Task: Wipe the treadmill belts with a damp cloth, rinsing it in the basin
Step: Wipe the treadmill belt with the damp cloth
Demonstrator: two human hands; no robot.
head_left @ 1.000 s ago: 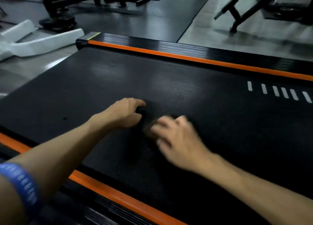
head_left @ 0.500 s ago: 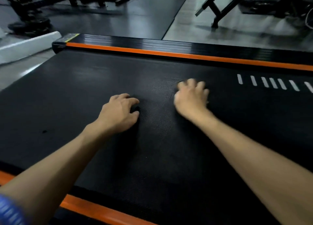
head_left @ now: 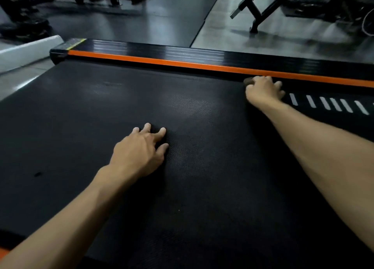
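The black textured treadmill belt [head_left: 85,127] fills most of the view, with white stripe marks at the right. My left hand [head_left: 139,153] lies flat on the middle of the belt, fingers spread, holding nothing. My right hand [head_left: 263,91] is stretched out to the belt's far edge, right against the orange side rail [head_left: 162,61]. It presses down on a small dark cloth [head_left: 248,81]; only a brownish corner of it sticks out past the fingers. No basin is in view.
Beyond the far rail lie dark rubber floor mats [head_left: 141,23] and grey floor. Black gym equipment frames [head_left: 261,11] stand at the back right and back left. A white foam block [head_left: 26,50] lies on the floor at the left.
My right hand has slid with the cloth from beside my left hand out to the far edge by the orange rail. My left hand has stayed put and spread its fingers.
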